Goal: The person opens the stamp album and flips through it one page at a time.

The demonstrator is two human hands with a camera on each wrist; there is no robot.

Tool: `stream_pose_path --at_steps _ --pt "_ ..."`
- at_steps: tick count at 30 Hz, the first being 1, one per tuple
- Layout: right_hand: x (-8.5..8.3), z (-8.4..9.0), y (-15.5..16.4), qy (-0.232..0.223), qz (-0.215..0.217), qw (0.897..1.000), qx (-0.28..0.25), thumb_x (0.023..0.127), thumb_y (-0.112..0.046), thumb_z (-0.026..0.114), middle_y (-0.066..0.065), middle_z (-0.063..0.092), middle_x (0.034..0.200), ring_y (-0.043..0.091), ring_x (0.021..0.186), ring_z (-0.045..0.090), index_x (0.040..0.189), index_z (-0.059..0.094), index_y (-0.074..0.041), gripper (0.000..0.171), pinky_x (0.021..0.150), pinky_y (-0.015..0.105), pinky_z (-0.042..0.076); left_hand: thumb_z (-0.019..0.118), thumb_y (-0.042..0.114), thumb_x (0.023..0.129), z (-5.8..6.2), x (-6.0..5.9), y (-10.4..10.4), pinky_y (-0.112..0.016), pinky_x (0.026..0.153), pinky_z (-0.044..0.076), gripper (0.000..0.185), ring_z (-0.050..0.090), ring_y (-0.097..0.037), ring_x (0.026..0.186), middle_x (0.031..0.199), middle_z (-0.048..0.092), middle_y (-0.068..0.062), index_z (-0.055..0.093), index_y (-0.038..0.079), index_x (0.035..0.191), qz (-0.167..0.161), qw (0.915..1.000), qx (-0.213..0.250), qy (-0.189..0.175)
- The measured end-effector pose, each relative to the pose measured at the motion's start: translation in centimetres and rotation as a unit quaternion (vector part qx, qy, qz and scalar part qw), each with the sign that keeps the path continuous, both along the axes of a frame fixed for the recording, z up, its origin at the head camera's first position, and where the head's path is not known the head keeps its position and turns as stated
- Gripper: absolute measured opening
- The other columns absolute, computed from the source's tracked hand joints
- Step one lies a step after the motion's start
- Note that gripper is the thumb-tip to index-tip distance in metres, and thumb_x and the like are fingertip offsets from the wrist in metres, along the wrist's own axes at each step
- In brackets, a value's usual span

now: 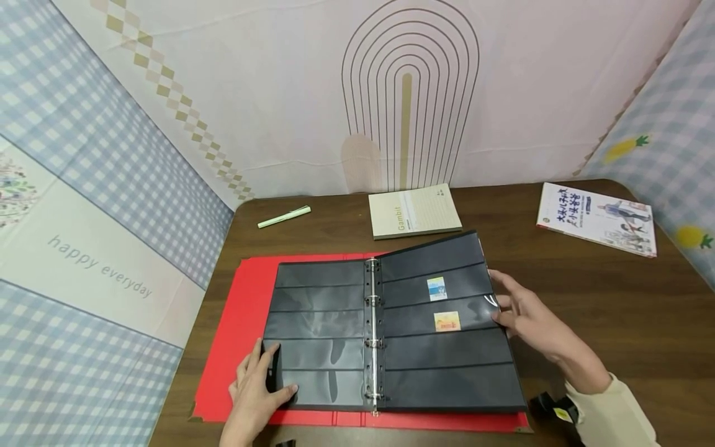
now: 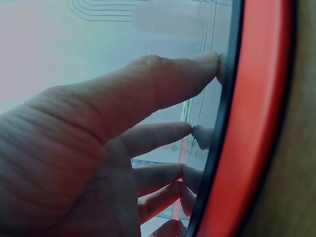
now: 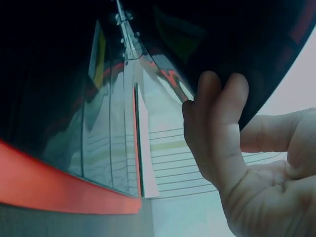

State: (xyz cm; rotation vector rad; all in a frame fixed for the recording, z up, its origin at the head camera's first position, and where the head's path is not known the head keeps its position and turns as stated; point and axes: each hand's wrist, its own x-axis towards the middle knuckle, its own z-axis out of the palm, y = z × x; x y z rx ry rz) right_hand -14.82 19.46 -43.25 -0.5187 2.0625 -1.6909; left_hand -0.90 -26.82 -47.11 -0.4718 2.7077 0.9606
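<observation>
Notebook (image 1: pixel 414 211) — "Gambit"; wall (image 1: pixel 100 267) — "happy everyday".

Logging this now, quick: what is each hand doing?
Left hand: open, fingers pressing the left page.
Right hand: pinching the right page edge.

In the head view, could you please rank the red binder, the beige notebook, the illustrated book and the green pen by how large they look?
1. red binder
2. illustrated book and beige notebook: these look about alike, so I would not rank them.
3. green pen
</observation>
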Motion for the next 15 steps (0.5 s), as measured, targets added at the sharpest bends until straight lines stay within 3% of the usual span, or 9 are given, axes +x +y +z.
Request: stream_pose_path --at_steps 15 --pt "-0.6 3.0 -1.1 0.015 0.012 1.000 0.009 0.098 0.013 0.046 0.037 0.061 0.122 0.025 0.082 0.073 0.157 0.010 0.006 0.069 0.058 0.041 0.058 0.086 0.020 0.079 0.0 0.1 0.0 -0.069 0.097 0.019 0.089 0.013 -0.049 0.143 0.165 0.011 -0.025 0.040 0.006 0.154 0.001 1.0000 0.006 0.003"
